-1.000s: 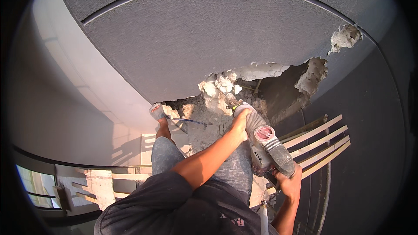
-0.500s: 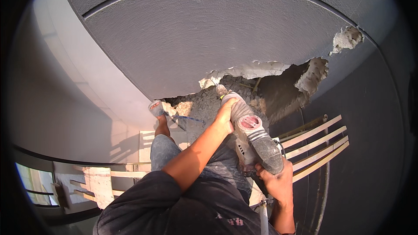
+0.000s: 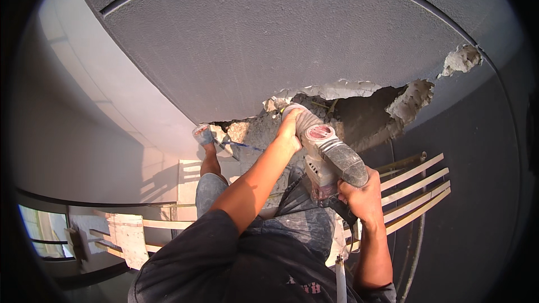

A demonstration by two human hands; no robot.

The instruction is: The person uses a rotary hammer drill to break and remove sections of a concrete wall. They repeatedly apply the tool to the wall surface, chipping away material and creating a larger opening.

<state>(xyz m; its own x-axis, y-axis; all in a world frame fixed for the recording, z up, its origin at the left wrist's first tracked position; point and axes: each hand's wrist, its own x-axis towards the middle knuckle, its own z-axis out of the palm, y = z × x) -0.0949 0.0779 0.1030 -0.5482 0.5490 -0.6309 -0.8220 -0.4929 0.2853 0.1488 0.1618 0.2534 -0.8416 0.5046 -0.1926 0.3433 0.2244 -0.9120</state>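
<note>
Currently your left hand [image 3: 289,129] and right hand [image 3: 359,197] are gripping the dusty grey-and-red demolition hammer [image 3: 328,157] — loosened plaster on the broken grey ceiling edge [image 3: 337,91] risks dropping onto you.

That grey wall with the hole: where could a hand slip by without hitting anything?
The textured grey wall above the broken hole is bare. So is the dark stretch right of the slatted rail. The hole's lower edge is crowded: left hand, right hand, power tool, rubble and a foot.
</note>
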